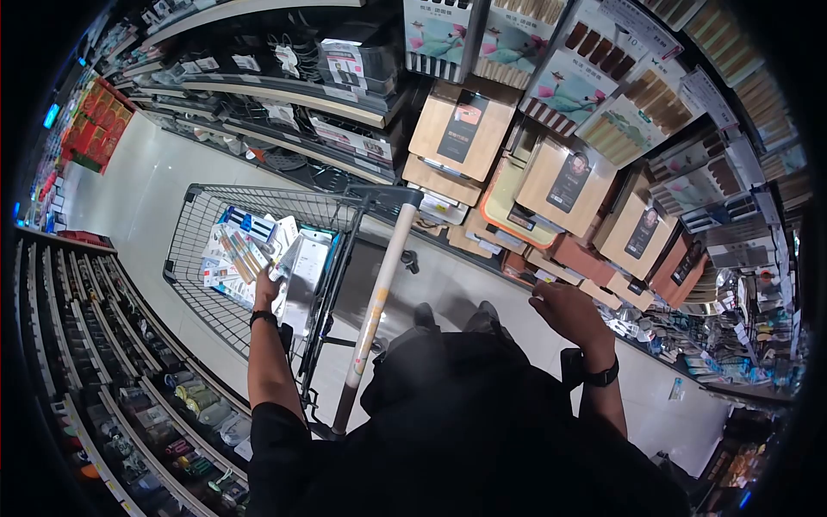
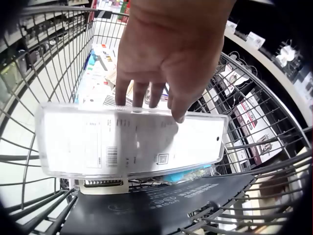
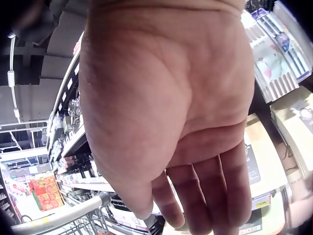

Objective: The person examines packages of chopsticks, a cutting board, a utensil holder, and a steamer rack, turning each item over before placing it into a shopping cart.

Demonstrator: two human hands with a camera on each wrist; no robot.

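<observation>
My left hand reaches into the wire shopping cart and pinches a flat clear-plastic pack with a white label. In the left wrist view the left hand has its fingers behind the pack's top edge and the thumb in front. The pack hangs above a black flat item in the cart. My right hand is raised toward the shelf of wooden boards. In the right wrist view that hand shows its palm, fingers straight and holding nothing, near a boxed board.
The cart holds several flat packs, and its beige handle bar stands between my arms. Shelves of kitchen goods line the right side, with more shelving on the left. The pale aisle floor runs ahead.
</observation>
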